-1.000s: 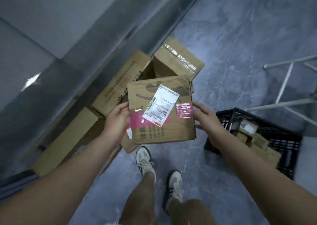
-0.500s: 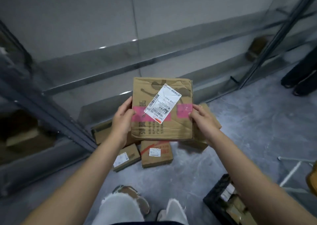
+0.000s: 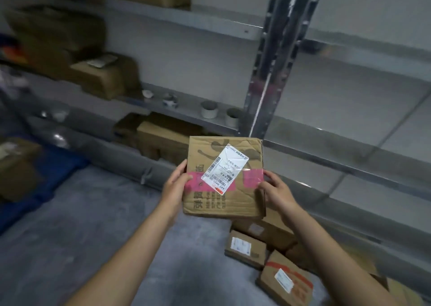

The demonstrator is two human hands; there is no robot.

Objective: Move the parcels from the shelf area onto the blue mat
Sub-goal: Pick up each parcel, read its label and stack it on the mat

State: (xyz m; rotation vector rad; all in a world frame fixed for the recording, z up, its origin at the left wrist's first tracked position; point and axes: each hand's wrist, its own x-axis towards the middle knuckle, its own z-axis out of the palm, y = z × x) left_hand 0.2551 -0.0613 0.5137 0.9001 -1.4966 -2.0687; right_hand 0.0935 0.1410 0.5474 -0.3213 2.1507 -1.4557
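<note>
Both hands hold one parcel (image 3: 225,177) in the air above the floor (image 3: 93,235), in front of the shelf (image 3: 186,116). The left hand (image 3: 173,186) grips its left edge, thumb on the pink tape; the right hand (image 3: 276,192) grips the right edge. More parcels (image 3: 247,247) lie on the floor below it. The mat (image 3: 46,179) lies at the floor's far left edge.

creased cardboard parcel (image 3: 224,189), glossy label (image 3: 225,168)

Both arms reach forward, left hand (image 3: 175,184) and right hand (image 3: 276,192) gripping opposite edges, thumbs on top.
</note>
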